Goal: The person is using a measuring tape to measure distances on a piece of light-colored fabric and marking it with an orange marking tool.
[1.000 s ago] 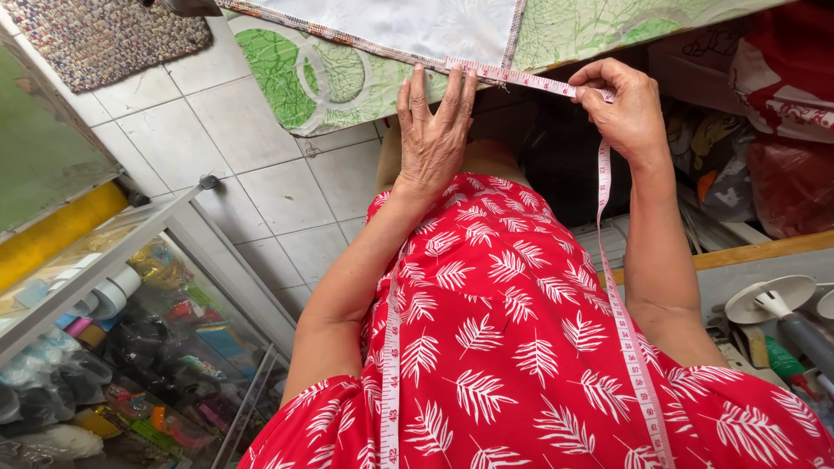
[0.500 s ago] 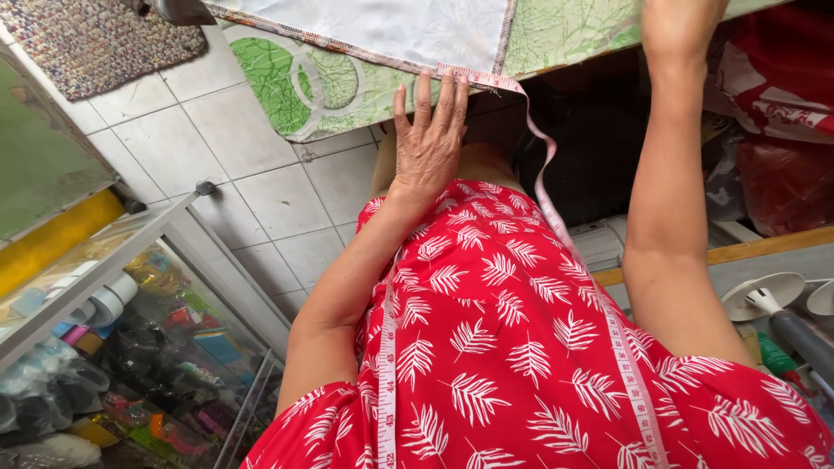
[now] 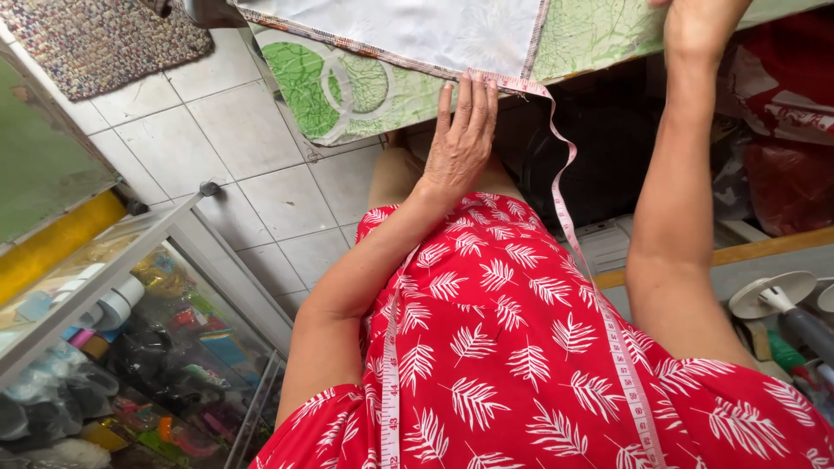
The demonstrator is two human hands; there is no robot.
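Tape measure (image 3: 565, 204) hangs round the person's neck, one end pinned at the near edge of the white cloth (image 3: 417, 30) on the green-patterned table (image 3: 599, 30). To measure well, the tape should probably lie flat and taut along the hem. Left hand (image 3: 460, 143) presses that end down, fingers (image 3: 469, 95) straight and close together. Right hand (image 3: 699, 22) reaches far over the table, its fingers out of view, so their state cannot be told
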